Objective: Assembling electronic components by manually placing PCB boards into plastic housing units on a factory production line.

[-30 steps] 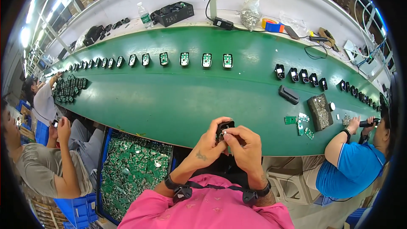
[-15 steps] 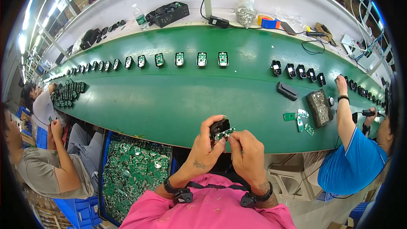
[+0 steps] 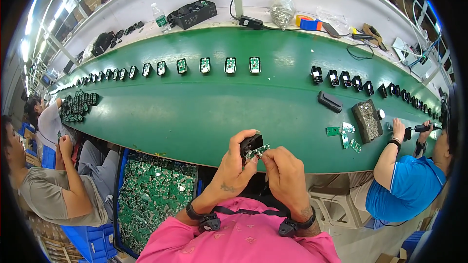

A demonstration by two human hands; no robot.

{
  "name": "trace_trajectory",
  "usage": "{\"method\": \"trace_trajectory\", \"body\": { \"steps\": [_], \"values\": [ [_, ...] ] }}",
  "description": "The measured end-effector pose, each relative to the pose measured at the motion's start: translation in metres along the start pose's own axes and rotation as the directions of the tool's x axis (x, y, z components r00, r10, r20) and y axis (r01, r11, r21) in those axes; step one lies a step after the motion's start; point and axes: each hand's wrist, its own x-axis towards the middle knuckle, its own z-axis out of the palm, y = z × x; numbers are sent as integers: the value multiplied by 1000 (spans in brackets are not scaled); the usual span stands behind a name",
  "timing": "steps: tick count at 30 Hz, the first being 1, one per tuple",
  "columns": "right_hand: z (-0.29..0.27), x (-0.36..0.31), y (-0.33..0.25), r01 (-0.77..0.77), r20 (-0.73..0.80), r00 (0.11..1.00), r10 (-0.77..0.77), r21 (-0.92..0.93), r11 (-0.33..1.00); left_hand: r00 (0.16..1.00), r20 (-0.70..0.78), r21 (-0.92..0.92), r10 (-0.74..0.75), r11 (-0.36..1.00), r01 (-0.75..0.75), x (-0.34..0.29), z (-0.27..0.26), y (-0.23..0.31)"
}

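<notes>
Just over the near edge of the green table, my left hand (image 3: 236, 164) grips a black plastic housing (image 3: 249, 142) between thumb and fingers. A small green circuit board (image 3: 258, 151) sits tilted at the housing's open side, partly covered by fingers. My right hand (image 3: 282, 166) pinches at the board's right end with thumb and forefinger. Whether a thin tool is also in that pinch cannot be made out. Toward the right on the table lie several loose circuit boards (image 3: 345, 140) and a closed black case (image 3: 330, 102).
Housings with boards (image 3: 205, 65) line the table's far left; more black housings (image 3: 333, 78) stand at right. A dark tray of small parts (image 3: 367, 121) is beside a co-worker in blue (image 3: 407, 185). Left below, a blue-rimmed bin (image 3: 117, 199) holds many boards. Another co-worker (image 3: 58, 190) sits left.
The co-worker at right has drawn an arm back from the row of housings, bringing one toward the held tool. My hands stay nearly in place, with the board's tilt slightly changed.
</notes>
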Motion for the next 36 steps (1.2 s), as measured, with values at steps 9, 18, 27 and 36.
{"method": "trace_trajectory", "body": {
  "steps": [9,18,27,36],
  "values": [
    [-3,2,5,51,63,997,-45,-87,995,1000,23,157,20,987,-24,1,0,8],
    [12,1,18,53,24,998,-50,-154,987,987,16,407,162,900,-155,6,7,-8],
    [15,-3,48,-176,-140,975,174,-3,984,984,46,-368,-171,913,175,6,9,-45],
    [22,-18,56,-415,25,885,465,494,764,923,215,-749,-319,553,366,13,10,-47]
  ]
}}
